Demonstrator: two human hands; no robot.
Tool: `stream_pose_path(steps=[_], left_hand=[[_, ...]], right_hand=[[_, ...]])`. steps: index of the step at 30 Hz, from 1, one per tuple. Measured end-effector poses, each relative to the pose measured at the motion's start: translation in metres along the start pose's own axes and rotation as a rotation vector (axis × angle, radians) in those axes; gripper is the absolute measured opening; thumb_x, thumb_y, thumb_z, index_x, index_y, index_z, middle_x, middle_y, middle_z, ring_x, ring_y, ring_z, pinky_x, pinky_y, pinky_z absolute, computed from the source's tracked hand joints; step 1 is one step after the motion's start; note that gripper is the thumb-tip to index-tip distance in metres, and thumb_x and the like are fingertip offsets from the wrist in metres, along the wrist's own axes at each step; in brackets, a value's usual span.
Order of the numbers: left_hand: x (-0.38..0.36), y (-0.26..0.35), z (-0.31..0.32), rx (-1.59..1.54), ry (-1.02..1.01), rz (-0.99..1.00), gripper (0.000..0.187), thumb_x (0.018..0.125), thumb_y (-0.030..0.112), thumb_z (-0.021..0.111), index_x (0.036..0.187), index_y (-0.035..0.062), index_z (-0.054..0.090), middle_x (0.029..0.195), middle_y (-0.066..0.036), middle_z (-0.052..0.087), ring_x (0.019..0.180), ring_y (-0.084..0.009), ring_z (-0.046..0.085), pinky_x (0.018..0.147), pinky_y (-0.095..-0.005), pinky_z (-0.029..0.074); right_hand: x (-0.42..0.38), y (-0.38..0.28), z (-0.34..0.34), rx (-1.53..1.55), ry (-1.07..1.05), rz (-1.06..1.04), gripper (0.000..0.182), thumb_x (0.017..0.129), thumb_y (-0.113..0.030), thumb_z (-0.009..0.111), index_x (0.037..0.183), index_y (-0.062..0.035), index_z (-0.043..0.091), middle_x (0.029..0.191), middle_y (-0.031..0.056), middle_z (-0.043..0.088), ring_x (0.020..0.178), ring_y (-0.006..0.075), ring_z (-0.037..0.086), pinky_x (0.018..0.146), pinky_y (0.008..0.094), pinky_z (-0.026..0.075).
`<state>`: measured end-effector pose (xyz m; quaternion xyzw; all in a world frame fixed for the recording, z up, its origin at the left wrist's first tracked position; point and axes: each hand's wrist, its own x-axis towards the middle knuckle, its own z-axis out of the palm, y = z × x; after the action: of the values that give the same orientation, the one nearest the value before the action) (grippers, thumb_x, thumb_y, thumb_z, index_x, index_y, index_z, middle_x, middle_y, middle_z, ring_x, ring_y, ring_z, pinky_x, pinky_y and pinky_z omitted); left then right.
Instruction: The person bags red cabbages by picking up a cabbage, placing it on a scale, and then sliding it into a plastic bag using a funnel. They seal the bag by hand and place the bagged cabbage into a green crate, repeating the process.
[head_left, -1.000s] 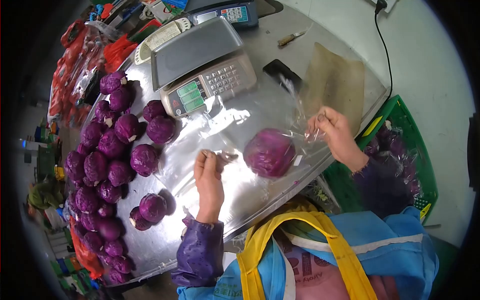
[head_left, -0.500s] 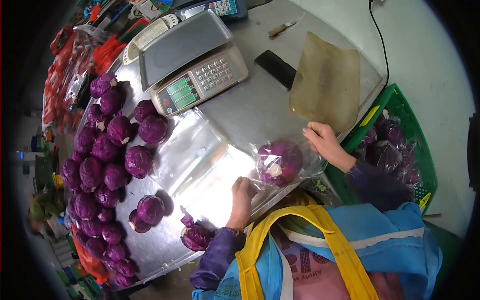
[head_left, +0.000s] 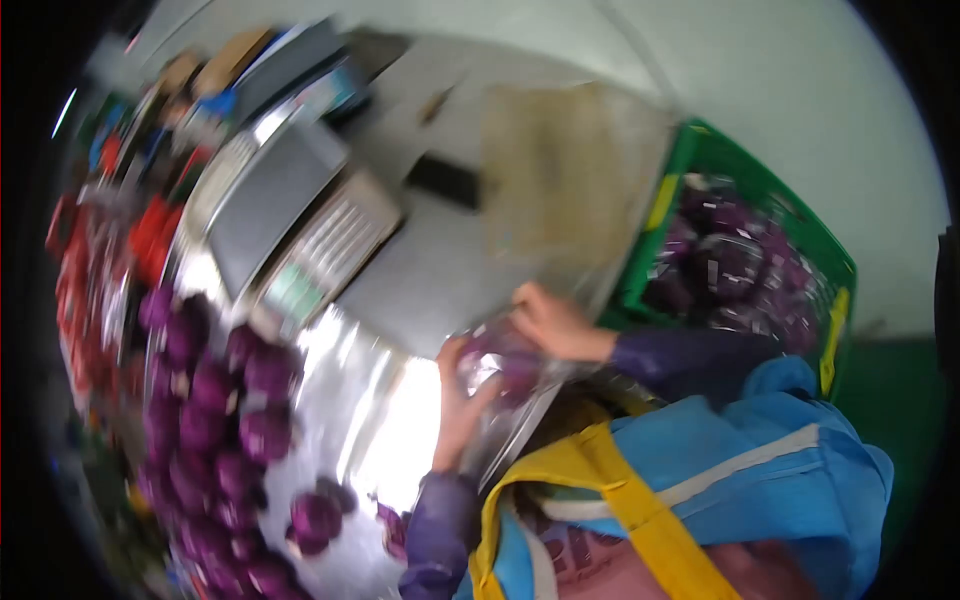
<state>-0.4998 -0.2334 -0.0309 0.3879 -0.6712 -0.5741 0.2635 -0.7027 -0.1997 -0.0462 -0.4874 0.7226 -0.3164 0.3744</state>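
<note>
A red cabbage (head_left: 512,372) in clear plastic film lies near the front edge of the metal table. My left hand (head_left: 460,400) cups its left side, thumb and fingers set against the wrapped head. On its upper right, my right hand (head_left: 552,322) is closed with curled fingers at the film; motion blur hides the exact grip. Shiny clear film (head_left: 385,410) covers the tabletop left of my left hand. Several unwrapped red cabbages (head_left: 205,420) are heaped along the table's left side, and a smaller group (head_left: 316,516) sits closer to me.
A price scale (head_left: 320,240) with a grey pan stands at the table's back left. Behind my hands lie a black phone (head_left: 444,180), a knife (head_left: 434,106) and a brownish sheet (head_left: 555,170). On the right, a green crate (head_left: 690,150) holds several wrapped cabbages.
My view has swung to the right. Both hands have drawn together onto the wrapped cabbage; the left now touches its side, and the right has come in from beside it.
</note>
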Motion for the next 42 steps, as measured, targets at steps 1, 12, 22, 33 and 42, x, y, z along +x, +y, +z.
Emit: stream_pose_path(steps=[1, 12, 22, 33, 42], left_hand=[[0.005, 0.004, -0.004, -0.156, -0.073, -0.166, 0.07, 0.07, 0.016, 0.065, 0.129, 0.0016, 0.032, 0.127, -0.013, 0.037, 0.12, -0.0243, 0.036, 0.101, -0.035, 0.029], [0.03, 0.053, 0.016, -0.551, -0.138, -0.697, 0.069, 0.089, 0.059, 0.029, 0.136, 0.0084, 0.029, 0.13, -0.014, 0.041, 0.115, -0.0291, 0.045, 0.095, -0.0427, 0.041], [0.056, 0.139, 0.144, -0.288, -0.951, -0.216, 0.082, 0.081, 0.047, 0.06, 0.141, 0.0137, 0.015, 0.128, -0.012, 0.034, 0.105, -0.0292, 0.051, 0.08, -0.0394, 0.049], [0.068, 0.091, 0.147, -0.133, -0.749, -0.451, 0.044, 0.09, 0.023, 0.053, 0.127, 0.0051, 0.039, 0.117, -0.013, 0.046, 0.099, -0.0226, 0.053, 0.082, -0.032, 0.047], [0.06, 0.08, 0.14, -0.158, -0.634, -0.494, 0.035, 0.091, 0.012, 0.047, 0.125, 0.0031, 0.041, 0.113, -0.012, 0.05, 0.097, -0.0197, 0.054, 0.082, -0.0296, 0.046]], right_hand=[[0.002, 0.01, 0.003, 0.053, 0.003, -0.069, 0.04, 0.086, -0.026, 0.046, 0.119, -0.0036, 0.041, 0.112, 0.0217, 0.05, 0.095, 0.035, 0.054, 0.08, 0.0418, 0.042], [-0.045, 0.004, -0.071, 0.902, -0.36, 0.189, 0.047, 0.094, -0.038, 0.037, 0.133, -0.0132, 0.036, 0.129, 0.0081, 0.044, 0.116, 0.0206, 0.042, 0.093, 0.0345, 0.039], [-0.206, 0.112, -0.214, 0.679, 0.545, -0.114, 0.076, 0.073, 0.003, 0.066, 0.136, -0.0102, 0.027, 0.128, 0.0078, 0.045, 0.115, 0.0207, 0.046, 0.102, 0.0371, 0.035], [-0.343, 0.269, -0.261, 0.949, 0.37, 0.685, 0.075, 0.072, 0.003, 0.066, 0.135, -0.0099, 0.027, 0.123, 0.0126, 0.051, 0.11, 0.023, 0.052, 0.097, 0.0358, 0.04], [-0.357, 0.385, -0.231, -0.482, -0.007, 0.905, 0.025, 0.083, -0.019, 0.045, 0.096, -0.0068, 0.062, 0.094, 0.0204, 0.062, 0.09, 0.0342, 0.061, 0.075, 0.0425, 0.049]])
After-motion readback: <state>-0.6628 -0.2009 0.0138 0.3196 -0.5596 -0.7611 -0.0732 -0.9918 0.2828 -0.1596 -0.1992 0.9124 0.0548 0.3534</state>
